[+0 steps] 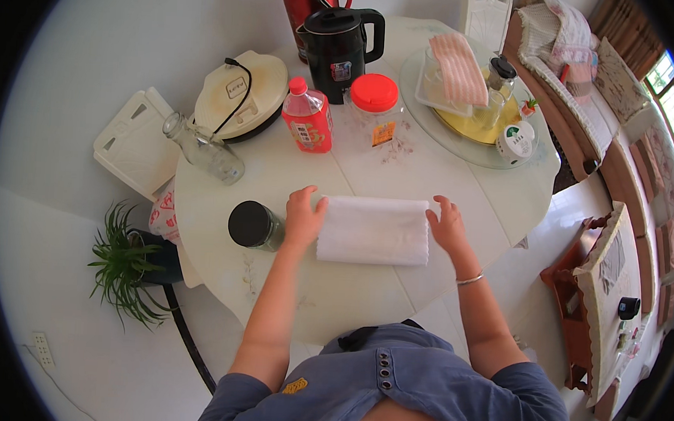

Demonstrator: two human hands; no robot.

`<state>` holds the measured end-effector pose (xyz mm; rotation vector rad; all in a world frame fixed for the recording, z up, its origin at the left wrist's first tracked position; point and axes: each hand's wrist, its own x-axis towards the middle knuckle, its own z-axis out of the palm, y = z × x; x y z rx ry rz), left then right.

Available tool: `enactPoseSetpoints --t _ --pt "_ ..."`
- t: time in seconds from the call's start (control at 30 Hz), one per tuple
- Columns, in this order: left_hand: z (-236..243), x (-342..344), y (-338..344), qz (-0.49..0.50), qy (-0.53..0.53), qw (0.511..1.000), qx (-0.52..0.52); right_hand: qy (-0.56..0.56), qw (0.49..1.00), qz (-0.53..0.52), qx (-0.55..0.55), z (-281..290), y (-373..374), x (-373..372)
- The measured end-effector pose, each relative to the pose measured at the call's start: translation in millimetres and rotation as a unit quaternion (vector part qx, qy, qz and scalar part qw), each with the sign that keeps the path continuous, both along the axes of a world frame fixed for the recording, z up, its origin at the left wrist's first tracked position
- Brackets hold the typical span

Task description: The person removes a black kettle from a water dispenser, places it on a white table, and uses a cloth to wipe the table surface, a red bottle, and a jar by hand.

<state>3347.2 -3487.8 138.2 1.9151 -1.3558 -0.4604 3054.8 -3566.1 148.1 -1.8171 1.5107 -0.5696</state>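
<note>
A white cloth (374, 231) with scalloped side edges lies folded into a flat rectangle on the pale table (348, 287). At its left edge is my left hand (304, 218), thumb and fingers apart, nothing in the grasp. My right hand (447, 225), with a bracelet at the wrist, is at the cloth's upper right edge, fingers likewise apart. Whether the thumbs touch the fabric I cannot tell. Close to the left of my left hand stands a dark-lidded jar (252, 225).
Behind the cloth stand a red-capped pink bottle (308, 121), a clear red-lidded jar (373, 109) and a black kettle (337, 54). A glass bottle (207, 150) and a round electric pan (240, 91) are at left. A glass turntable (469, 160) holds several items at right.
</note>
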Motion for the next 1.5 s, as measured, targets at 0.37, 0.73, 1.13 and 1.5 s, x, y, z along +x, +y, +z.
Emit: enactPoseSetpoints --t 0.37,0.73,1.13,1.5 --pt "-54 -66 43 -0.071 -0.224 0.969 0.071 0.096 0.988 0.016 -0.121 -38 47 31" --pt "-13 -43 101 -0.020 -0.060 0.993 -0.104 0.035 0.948 0.206 0.242 28 33 58" --pt "29 48 111 0.153 0.129 0.966 -0.165 -0.075 0.851 0.467 -0.228 101 61 233" --pt "-23 72 93 0.050 0.666 0.715 -0.206 -0.036 0.927 0.348 -0.138 64 87 292"
